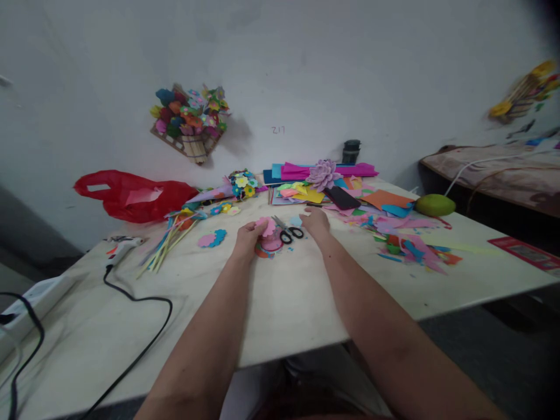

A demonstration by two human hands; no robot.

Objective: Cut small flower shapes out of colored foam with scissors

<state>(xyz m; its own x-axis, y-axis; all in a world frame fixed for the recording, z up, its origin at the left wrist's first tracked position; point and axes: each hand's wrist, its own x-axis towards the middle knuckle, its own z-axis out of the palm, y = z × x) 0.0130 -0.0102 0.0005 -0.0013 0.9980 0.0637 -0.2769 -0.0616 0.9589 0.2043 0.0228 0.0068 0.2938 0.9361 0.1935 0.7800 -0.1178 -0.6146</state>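
Note:
My left hand is closed on a pink scalloped paper piece, pinched by its edge above the table. Beneath that piece lies a round roll or ring, partly covered, its kind unclear. Black-handled scissors rest between my two hands, blades toward the left hand. My right hand has curled fingers, with its thumb side at a small light blue paper piece; the grip is partly hidden. Left of my left hand, a pink and a blue scalloped piece overlap on the table.
A glue gun with a black cable lies left, near a power strip and thin sticks. Behind are a red plastic bag, a purple flower and a dark phone. Paper scraps and a green fruit-like object sit right.

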